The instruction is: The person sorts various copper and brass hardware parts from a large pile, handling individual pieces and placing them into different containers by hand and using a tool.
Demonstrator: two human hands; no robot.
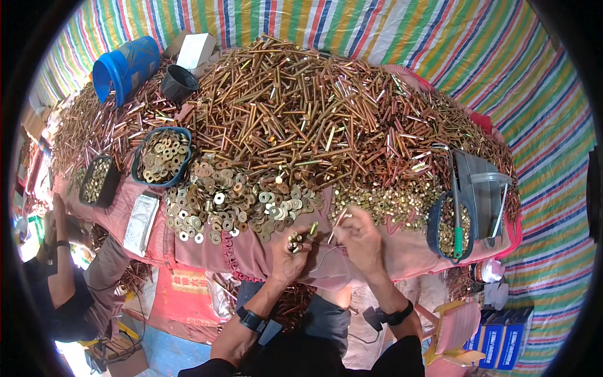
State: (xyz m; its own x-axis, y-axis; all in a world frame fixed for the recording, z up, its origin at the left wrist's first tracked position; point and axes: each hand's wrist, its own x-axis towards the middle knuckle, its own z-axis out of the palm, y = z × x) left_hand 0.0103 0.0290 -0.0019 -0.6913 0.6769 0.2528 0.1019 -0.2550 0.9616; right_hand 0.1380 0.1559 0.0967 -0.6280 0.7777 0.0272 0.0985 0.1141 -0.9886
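Observation:
My left hand (291, 256) is closed around several short brass-coloured metal pieces, their ends poking out between the fingers; their exact kind is too small to tell. To its right, my right hand (363, 242) pinches a slim, long bolt (339, 218) that slants down toward the cloth. The two hands are close together but apart, over the near edge of the pink cloth (402, 248). Just beyond my left hand spreads a heap of flat round washers (248, 201). Small brass-coloured nuts (383, 206) lie beyond my right hand.
A large mound of long bolts (295, 107) covers the far side. Around it are a blue bucket (135, 66), a black cup (178, 84), a washer tub (162, 182), a nut tub (468, 251) and a grey bin (480, 176). Another person's arm (61, 264) shows at left.

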